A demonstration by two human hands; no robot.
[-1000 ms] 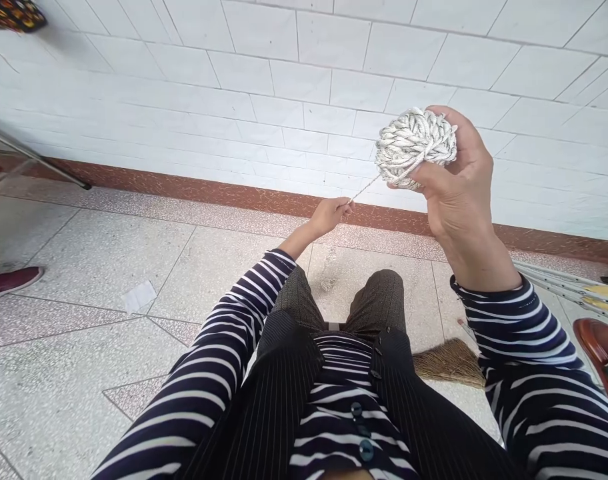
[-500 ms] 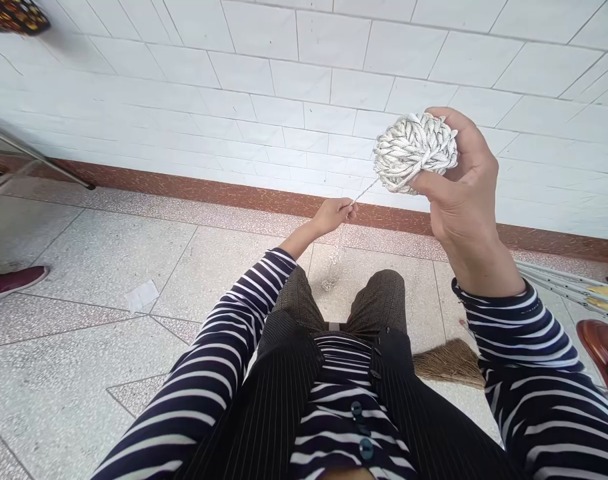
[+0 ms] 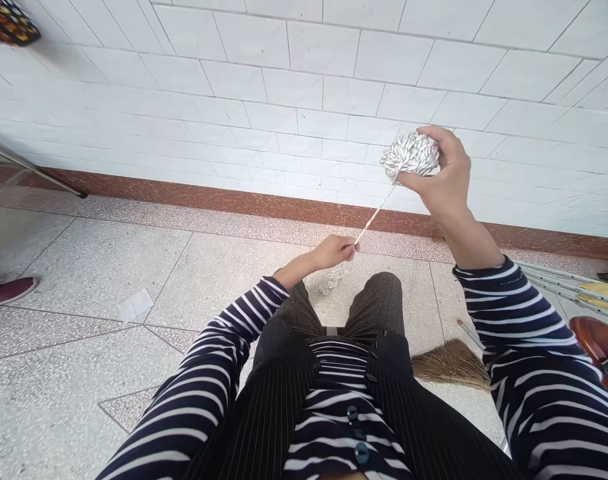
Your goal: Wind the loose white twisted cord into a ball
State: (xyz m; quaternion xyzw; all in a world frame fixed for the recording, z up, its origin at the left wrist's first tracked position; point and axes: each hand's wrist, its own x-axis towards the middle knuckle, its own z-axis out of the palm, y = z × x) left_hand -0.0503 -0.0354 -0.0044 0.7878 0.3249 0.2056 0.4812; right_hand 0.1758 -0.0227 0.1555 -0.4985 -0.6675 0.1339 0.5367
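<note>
My right hand grips a ball of white cord from its right side, thumb below and fingers over the top. A taut strand of cord runs from the ball down and left to my left hand. There my left thumb and fingers are closed in a pinch on the strand. On the floor below, between my knees, lies a small loose heap of the same cord.
A white tiled wall with a reddish-brown skirting stands ahead. To the right are a straw broom, metal crutch-like poles and a brown shoe. Leftward lie a white paper, a maroon shoe and metal legs.
Both hands have come lower. The ball has turned in my right hand, and the stretch of cord between my two hands is longer.
</note>
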